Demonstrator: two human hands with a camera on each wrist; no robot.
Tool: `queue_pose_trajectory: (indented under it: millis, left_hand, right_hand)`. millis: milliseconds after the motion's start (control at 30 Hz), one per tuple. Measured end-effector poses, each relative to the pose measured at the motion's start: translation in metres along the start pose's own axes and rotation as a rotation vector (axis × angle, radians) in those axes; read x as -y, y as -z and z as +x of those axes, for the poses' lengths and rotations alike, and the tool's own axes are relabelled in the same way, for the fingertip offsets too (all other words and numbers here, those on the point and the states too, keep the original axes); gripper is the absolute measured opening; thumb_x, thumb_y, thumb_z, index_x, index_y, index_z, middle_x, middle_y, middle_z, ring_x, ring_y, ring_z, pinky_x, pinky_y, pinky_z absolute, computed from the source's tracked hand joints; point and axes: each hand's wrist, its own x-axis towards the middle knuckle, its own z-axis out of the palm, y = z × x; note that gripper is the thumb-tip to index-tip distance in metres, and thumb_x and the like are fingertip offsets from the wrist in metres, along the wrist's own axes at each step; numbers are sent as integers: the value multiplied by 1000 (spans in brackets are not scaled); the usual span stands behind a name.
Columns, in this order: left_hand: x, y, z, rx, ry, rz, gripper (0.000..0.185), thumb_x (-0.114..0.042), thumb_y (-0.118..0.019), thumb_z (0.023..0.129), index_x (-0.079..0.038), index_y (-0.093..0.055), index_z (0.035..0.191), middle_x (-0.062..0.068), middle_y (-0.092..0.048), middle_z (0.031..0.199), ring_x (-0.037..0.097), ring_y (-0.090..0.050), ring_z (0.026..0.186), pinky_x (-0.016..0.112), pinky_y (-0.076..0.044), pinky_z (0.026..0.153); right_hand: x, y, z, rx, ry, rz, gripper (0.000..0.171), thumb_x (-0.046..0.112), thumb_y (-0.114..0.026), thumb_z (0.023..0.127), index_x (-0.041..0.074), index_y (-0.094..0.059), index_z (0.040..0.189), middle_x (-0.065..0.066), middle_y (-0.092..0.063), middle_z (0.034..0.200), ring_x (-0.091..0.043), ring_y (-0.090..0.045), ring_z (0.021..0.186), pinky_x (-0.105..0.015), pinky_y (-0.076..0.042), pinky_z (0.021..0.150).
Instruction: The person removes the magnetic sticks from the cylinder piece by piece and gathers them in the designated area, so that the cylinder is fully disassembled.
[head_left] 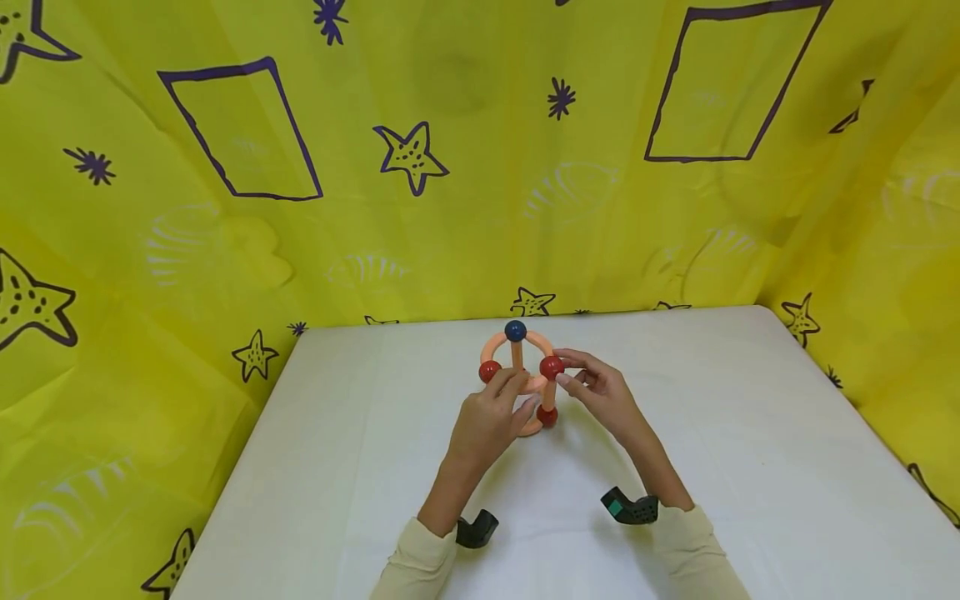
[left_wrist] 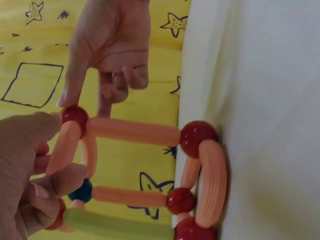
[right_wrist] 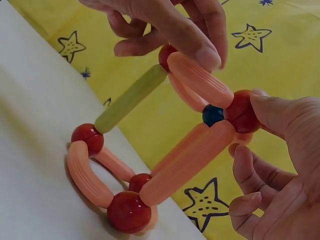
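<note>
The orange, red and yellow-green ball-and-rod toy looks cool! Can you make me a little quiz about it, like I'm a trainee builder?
1. True or false: the person's right hand touches a shiny red ball.
2. Pick one: the only upright rod that isn't orange is A) blue, B) yellow-green, C) white.
3. How many shiny dark blue balls does the toy have?

Key: 1. True. 2. B. 3. One.

rod frame (head_left: 517, 355) between hands (head_left: 486, 421) (head_left: 609, 402), free table (head_left: 360, 433) either side
</note>
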Motion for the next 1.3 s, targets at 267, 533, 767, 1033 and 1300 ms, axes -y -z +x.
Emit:
queue_pose_trajectory:
  millis: [267,533,767,1033,1300]
  left_hand:
    - [-7,-14,-1,23,53,80,30,-28,-69,79,-6,-63,99,5,-62,97,12,-65,76,15,-46,50]
    - [-9,-18,-3,15,67,69,29,-25,-71,77,-7,-63,99,5,-60,96,11,-64,79,15,-48,55]
    - [-8,-21,-4,7,66,51,29,-23,-72,77,-7,-63,99,4,-59,94,11,-63,83,14,-47,55]
    - [-7,-20,-3,-13,64,38,28,-23,-72,76,-7,-63,97,4,-59,94,11,-63,84,15,-48,56]
    - [-5,-18,-3,0,91,-32,26,-22,-72,76,-8,-65,97,2,-60,92,10,-64,81,14,-48,59]
  right_hand:
    - [-4,-6,1,-20,-21,39,41,16,-59,87,7,-51,125,-15,-57,111,-20,-52,70,-22,-48,63]
    - [-4,-10,-2,-46,-30,75,39,15,-60,87,6,-52,124,-17,-57,109,-37,-48,73,-20,-47,61]
    - [-6,-11,-2,-68,-27,64,39,17,-61,86,7,-53,122,-13,-58,110,-26,-49,69,-20,-45,59]
    - [-7,-12,-1,-74,-2,51,38,15,-61,86,6,-53,122,-15,-59,108,-22,-51,71,-20,-47,60]
    - [-4,-14,-1,-82,-5,42,37,15,-61,86,6,-54,122,-14,-59,108,-20,-50,71,-20,-47,61]
